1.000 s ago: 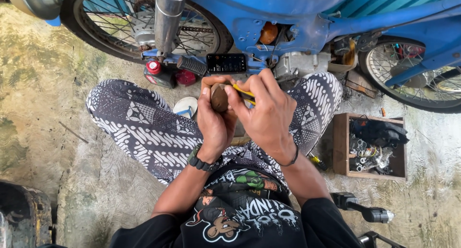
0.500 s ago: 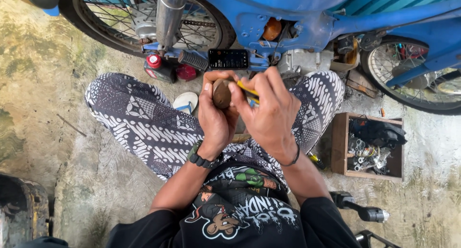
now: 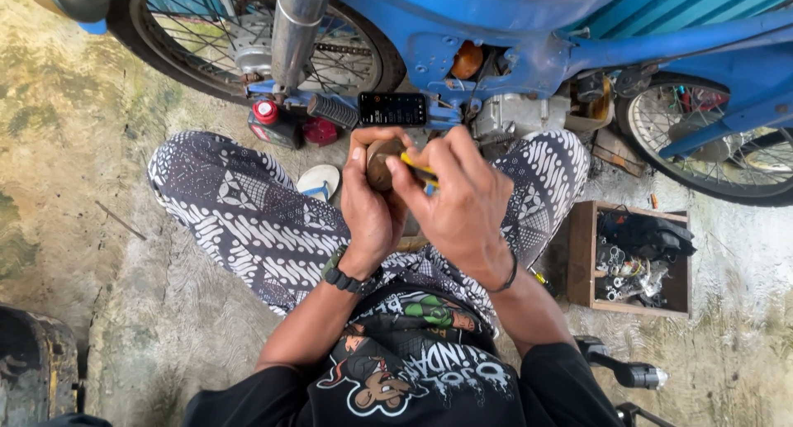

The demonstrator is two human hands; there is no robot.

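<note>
I sit cross-legged in patterned trousers on a concrete floor before a blue motorbike [image 3: 496,30]. My left hand [image 3: 368,204] grips a small round brown metal part [image 3: 380,163] held up in front of me. My right hand [image 3: 462,204] holds a yellow-handled tool [image 3: 417,169] whose tip is against that part. The two hands are close together, touching around the part. Most of the tool is hidden by my right fingers.
A black phone [image 3: 392,109] lies under the bike frame. A red-capped bottle [image 3: 273,121] stands by the chrome exhaust [image 3: 293,30]. A wooden box [image 3: 632,258] of parts sits at the right. A small white dish [image 3: 318,179] rests beside my knee. A handlebar grip [image 3: 624,369] lies lower right.
The view has shifted slightly; my hands keep the same hold on the part and tool, with the right fingers turned a little over the part.
</note>
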